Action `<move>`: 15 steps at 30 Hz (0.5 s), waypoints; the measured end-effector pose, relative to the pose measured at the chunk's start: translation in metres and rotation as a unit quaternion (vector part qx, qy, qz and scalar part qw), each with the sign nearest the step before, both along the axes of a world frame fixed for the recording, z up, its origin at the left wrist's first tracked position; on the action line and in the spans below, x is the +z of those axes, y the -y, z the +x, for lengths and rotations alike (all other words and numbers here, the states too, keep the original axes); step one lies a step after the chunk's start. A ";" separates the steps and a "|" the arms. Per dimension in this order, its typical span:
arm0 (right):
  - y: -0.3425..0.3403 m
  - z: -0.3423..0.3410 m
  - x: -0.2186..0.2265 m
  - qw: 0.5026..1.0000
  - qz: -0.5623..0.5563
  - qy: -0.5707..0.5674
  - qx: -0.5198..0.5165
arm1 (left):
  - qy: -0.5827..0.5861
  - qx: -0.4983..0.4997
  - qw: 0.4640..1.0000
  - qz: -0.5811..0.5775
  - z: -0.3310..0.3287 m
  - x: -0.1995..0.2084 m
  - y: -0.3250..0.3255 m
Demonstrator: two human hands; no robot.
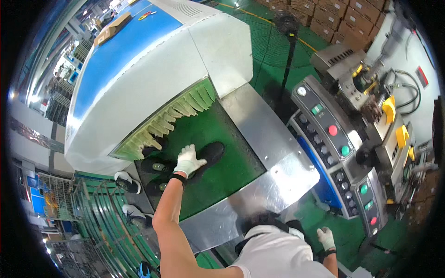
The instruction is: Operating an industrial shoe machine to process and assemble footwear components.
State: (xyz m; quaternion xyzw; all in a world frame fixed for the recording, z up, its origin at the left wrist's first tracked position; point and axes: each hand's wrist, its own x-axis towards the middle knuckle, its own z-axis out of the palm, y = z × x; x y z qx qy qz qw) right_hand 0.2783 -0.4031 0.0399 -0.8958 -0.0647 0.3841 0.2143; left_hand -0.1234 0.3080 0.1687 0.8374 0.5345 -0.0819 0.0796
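My left hand [187,161], in a white glove, is closed on a black shoe [214,153] on the green conveyor belt [227,178]. Its thumb reaches over the shoe's side; part of the shoe is hidden under the glove. Left of this hand, more black shoes [155,165] lie at the belt's edge, one partly under a fringe of pale green strips [169,113] at the machine's mouth. My right hand [326,238], also gloved, is low at my right side, away from the belt. Its fingers are curled, with nothing visible in them.
White-and-black shoes [134,215] sit left of the belt, beside a tubular metal rack [99,213]. A steel ledge [278,178] borders the belt. To the right stand control panels [331,129] with buttons and another machine [371,92]. Behind are a fan [286,23] and stacked cartons [343,18].
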 end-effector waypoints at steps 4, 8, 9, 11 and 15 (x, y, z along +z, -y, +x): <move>-0.075 -0.013 0.070 0.987 -0.039 -0.118 -0.098 | -0.222 0.020 0.969 -0.110 -0.010 -0.080 0.010; -0.073 0.006 0.060 0.996 -0.052 -0.062 -0.046 | -0.155 0.007 0.980 -0.125 -0.005 -0.085 -0.004; -0.085 0.006 0.062 0.997 -0.037 -0.067 -0.032 | -0.154 0.005 0.980 -0.123 -0.011 -0.080 -0.001; -0.103 0.016 0.056 0.996 -0.039 -0.071 0.038 | -0.153 0.002 0.981 -0.121 -0.013 -0.069 0.005; -0.209 0.017 0.099 0.985 0.035 -0.028 0.169 | 0.046 0.061 0.990 -0.120 0.007 -0.023 0.060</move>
